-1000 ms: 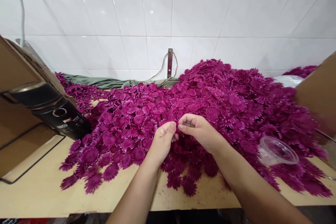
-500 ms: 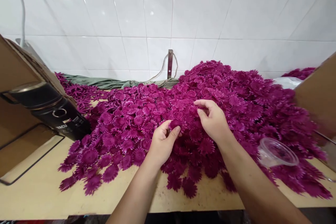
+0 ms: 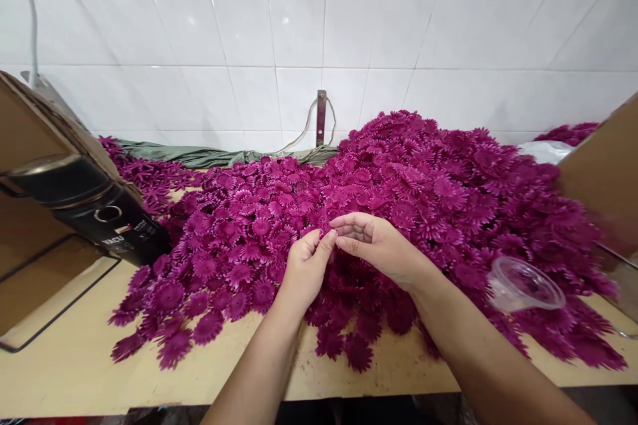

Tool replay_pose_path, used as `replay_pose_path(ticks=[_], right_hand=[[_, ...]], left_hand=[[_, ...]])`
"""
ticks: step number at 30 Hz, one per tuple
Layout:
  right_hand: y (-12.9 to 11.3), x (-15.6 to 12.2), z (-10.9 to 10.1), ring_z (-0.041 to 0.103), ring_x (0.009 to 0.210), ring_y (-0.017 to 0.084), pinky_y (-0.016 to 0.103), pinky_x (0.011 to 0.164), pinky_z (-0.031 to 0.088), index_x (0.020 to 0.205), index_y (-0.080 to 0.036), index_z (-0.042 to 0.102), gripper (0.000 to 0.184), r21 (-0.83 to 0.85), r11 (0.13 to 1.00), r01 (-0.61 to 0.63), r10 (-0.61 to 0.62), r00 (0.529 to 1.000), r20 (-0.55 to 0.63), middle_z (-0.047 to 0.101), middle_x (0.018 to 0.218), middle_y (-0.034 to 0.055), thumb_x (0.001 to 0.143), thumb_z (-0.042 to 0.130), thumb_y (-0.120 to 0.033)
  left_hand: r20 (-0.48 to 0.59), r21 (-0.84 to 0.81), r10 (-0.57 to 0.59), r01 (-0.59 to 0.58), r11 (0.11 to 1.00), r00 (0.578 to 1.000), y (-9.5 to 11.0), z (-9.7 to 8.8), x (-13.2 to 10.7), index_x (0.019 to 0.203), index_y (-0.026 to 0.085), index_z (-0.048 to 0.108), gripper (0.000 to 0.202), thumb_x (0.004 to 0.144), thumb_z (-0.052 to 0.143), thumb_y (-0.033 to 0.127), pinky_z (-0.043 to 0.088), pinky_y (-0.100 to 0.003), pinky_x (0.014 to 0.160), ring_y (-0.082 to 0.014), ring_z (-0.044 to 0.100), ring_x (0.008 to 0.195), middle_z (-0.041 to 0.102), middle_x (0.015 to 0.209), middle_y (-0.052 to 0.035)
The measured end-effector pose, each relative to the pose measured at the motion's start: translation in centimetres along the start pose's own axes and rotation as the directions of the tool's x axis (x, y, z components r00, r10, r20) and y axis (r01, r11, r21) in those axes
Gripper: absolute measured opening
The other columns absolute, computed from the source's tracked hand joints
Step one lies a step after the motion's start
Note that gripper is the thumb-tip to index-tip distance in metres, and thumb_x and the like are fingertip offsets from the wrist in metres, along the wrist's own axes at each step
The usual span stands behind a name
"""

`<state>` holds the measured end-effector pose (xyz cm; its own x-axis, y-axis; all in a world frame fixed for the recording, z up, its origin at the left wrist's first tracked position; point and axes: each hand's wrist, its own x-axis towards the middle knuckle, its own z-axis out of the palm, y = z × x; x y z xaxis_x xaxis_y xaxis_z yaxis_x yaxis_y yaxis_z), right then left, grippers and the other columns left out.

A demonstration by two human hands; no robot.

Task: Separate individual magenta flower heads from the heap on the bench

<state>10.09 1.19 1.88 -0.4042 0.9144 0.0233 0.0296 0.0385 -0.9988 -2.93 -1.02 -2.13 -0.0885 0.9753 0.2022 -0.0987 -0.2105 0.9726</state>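
Note:
My left hand (image 3: 305, 267) is closed, thumb over fingers, on a magenta flower head, little of which shows between the fingers. Against its thumb tip come the fingertips of my right hand (image 3: 376, 246), bent and drawn close to the thumb. Whatever the right fingertips pinch is too small or hidden to make out. Both hands are over the near middle of a broad heap of magenta flower heads (image 3: 279, 202), flat with fringed petals. Their pile rises higher to the right, beyond my right hand.
A black vacuum bottle (image 3: 107, 212) leans at the left by a cardboard box (image 3: 30, 119). On the heap at right rests a clear plastic tub (image 3: 529, 284), with another cardboard piece (image 3: 608, 166) beyond. Green cloth (image 3: 189, 154) lies along the tiled wall (image 3: 299, 20), below a metal bracket (image 3: 321, 116).
My right hand has moved left and down from the heap to meet my left hand, its fingertips now at the left thumb. The flower head in my left hand has become mostly hidden.

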Motion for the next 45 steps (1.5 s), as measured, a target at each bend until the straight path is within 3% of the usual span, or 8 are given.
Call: replay_pose_path(ticks=[5, 12, 17, 21, 25, 29, 37, 45], right_hand=[[0.3, 0.5, 0.2, 0.056, 0.059, 0.008, 0.024, 0.066, 0.046, 0.065, -0.016, 0.059, 0.019, 0.107, 0.994, -0.029, 0.027, 0.999, 0.021, 0.060, 0.061, -0.0050, 0.053, 0.073, -0.021], [-0.6, 1.6, -1.9, 0.060, 0.057, 0.009, 0.021, 0.056, 0.044, 0.064, -0.018, 0.049, 0.022, 0.098, 0.991, 0.097, -0.042, 0.889, -0.456, 0.062, 0.060, -0.0034, 0.058, 0.070, -0.023], [-0.7, 0.8, -1.6, 0.058, 0.055, 0.008, 0.022, 0.056, 0.045, 0.070, -0.018, 0.051, 0.030, 0.150, 0.988, 0.031, 0.007, 0.970, -0.244, 0.060, 0.060, -0.0045, 0.053, 0.074, -0.025], [0.1, 0.7, -0.9, 0.051, 0.056, 0.006, 0.020, 0.059, 0.042, 0.071, -0.017, 0.054, 0.036, 0.145, 0.988, 0.048, -0.006, 0.960, -0.279, 0.054, 0.059, -0.0076, 0.044, 0.077, -0.020], [0.2, 0.7, -1.0, 0.050, 0.056, 0.008, 0.023, 0.059, 0.041, 0.074, -0.016, 0.056, 0.035, 0.122, 0.993, -0.001, 0.031, 0.969, -0.244, 0.056, 0.060, -0.0058, 0.045, 0.076, -0.023], [0.1, 0.4, -1.3, 0.051, 0.056, 0.010, 0.025, 0.059, 0.040, 0.067, -0.015, 0.059, 0.018, -0.017, 1.000, 0.012, -0.014, 0.989, -0.150, 0.058, 0.060, -0.0020, 0.060, 0.065, -0.031], [0.6, 0.2, -0.9, 0.050, 0.063, 0.015, 0.028, 0.063, 0.038, 0.064, -0.017, 0.058, 0.011, -0.600, 0.786, 0.150, -0.272, 0.955, -0.117, 0.057, 0.064, 0.0007, 0.071, 0.049, -0.017], [0.3, -1.3, -0.2, 0.042, 0.053, 0.011, 0.024, 0.053, 0.035, 0.069, -0.018, 0.054, 0.008, -0.393, 0.913, 0.110, -0.197, 0.962, -0.189, 0.047, 0.056, -0.0043, 0.071, 0.052, -0.025]], left_hand=[[0.125, 0.042, -0.011, 0.006, 0.999, 0.992, 0.2, -0.2, -0.1, 0.045, 0.018, 0.042, 0.050, 0.069, 0.052, 0.060, 0.025, -0.022, 0.044, -0.0069, 0.027, 0.042, 0.034, 0.042, 0.0066], [0.037, 0.034, 0.017, -0.018, 0.999, 0.999, 0.5, -1.1, -0.5, 0.049, 0.017, 0.047, 0.044, 0.073, 0.052, 0.053, 0.034, -0.022, 0.051, -0.0083, 0.038, 0.047, 0.041, 0.047, 0.0043], [0.025, 0.173, 0.052, -0.056, 0.983, 0.998, -0.1, -1.1, 0.1, 0.089, 0.018, 0.057, 0.025, 0.070, 0.060, 0.033, 0.044, -0.029, 0.071, -0.0156, 0.052, 0.073, 0.056, 0.076, -0.0011], [0.038, 0.489, 0.204, -0.196, 0.850, 0.978, -0.5, -1.0, 0.2, 0.081, 0.017, 0.058, 0.011, 0.073, 0.056, 0.024, 0.039, -0.036, 0.088, -0.0206, 0.051, 0.095, 0.055, 0.096, -0.0072], [0.181, 0.668, 0.144, -0.229, 0.708, 0.973, -0.1, -1.1, 0.2, 0.061, 0.018, 0.055, 0.031, 0.085, 0.040, 0.030, 0.044, -0.035, 0.077, -0.0176, 0.055, 0.075, 0.057, 0.073, -0.0041], [0.036, 0.746, 0.251, -0.194, 0.638, 0.967, 0.0, -1.1, 0.4, 0.088, 0.017, 0.060, 0.021, 0.077, 0.055, 0.035, 0.044, -0.038, 0.081, -0.0218, 0.056, 0.087, 0.059, 0.089, -0.0069], [0.079, 0.511, 0.318, -0.312, 0.801, 0.945, 1.0, 0.2, 0.7, 0.096, 0.018, 0.062, 0.021, 0.077, 0.053, 0.022, 0.045, -0.031, 0.082, -0.0174, 0.057, 0.087, 0.060, 0.093, -0.0066], [-0.089, 0.308, 0.165, -0.131, 0.942, 0.982, 1.6, 1.1, 1.5, 0.065, 0.016, 0.058, 0.009, 0.070, 0.054, 0.022, 0.042, -0.024, 0.064, -0.0127, 0.053, 0.063, 0.058, 0.063, 0.0007]])
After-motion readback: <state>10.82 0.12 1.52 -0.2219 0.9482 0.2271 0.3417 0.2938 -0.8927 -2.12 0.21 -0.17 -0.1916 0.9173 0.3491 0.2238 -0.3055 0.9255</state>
